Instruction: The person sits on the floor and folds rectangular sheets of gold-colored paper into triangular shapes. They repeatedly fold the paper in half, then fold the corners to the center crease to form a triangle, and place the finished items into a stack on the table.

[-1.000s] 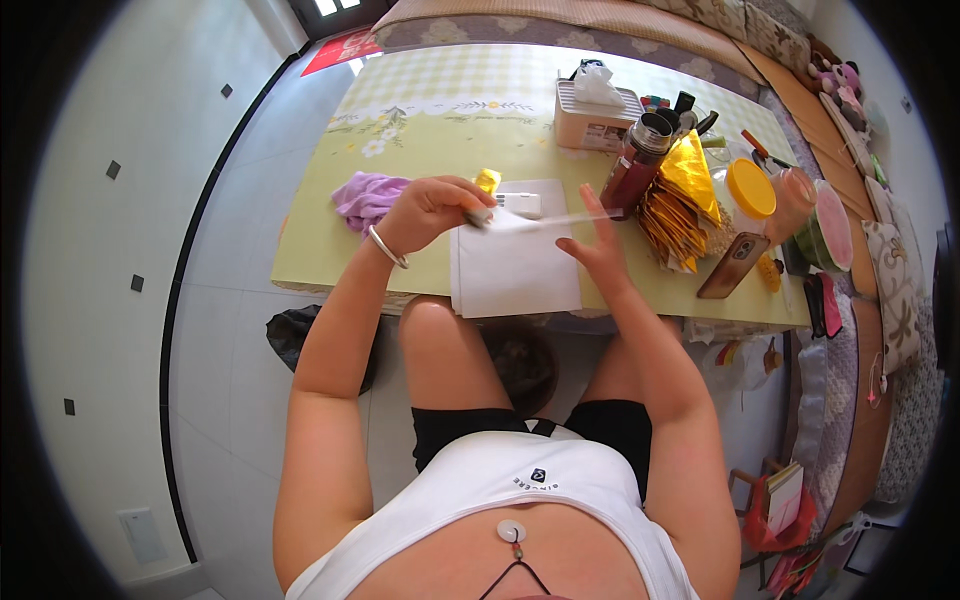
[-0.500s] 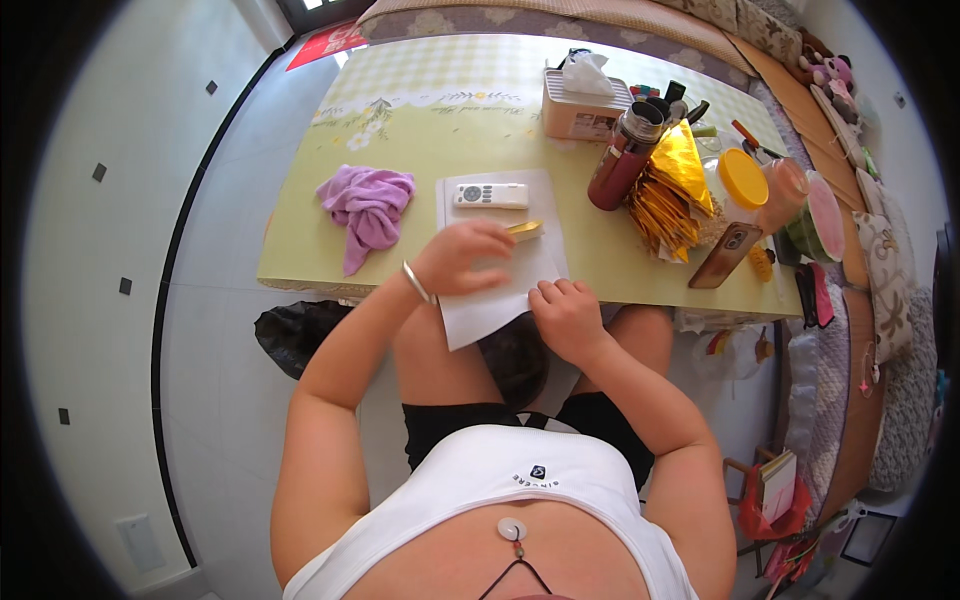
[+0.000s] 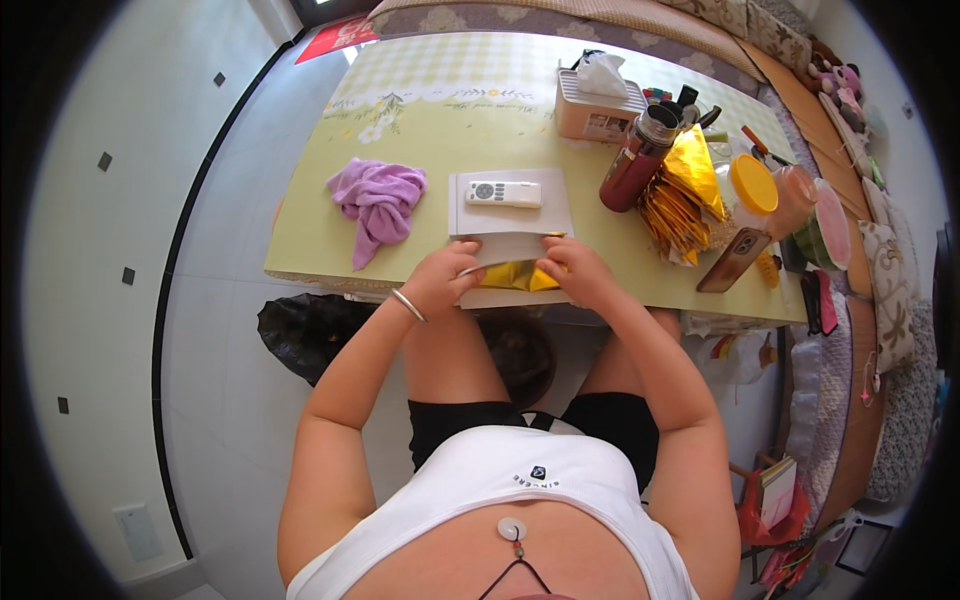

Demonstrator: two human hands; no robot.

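At the table's near edge, my left hand [image 3: 440,278] and my right hand [image 3: 585,272] pinch the two ends of a sheet of gold foil paper [image 3: 520,275]. Its gold face shows as a strip between my fingers, with a pale band just beyond it. Both hands are closed, thumbs and fingers pressed together. Beneath lies a stack of white paper [image 3: 556,208], partly covered by the foil paper and my hands. A white remote control [image 3: 504,194] rests on the stack's far part.
A purple cloth [image 3: 378,205] lies to the left. At right stand a dark red thermos [image 3: 630,170], a bundle of gold foil sheets [image 3: 672,215], a yellow-lidded jar [image 3: 752,186] and a phone [image 3: 735,260]. Farther back is a tissue box [image 3: 597,112].
My left hand has come down toward the near edge, and my right hand has shifted beside it. Both now grip the gold foil paper. The small gold piece near the remote no longer shows there.
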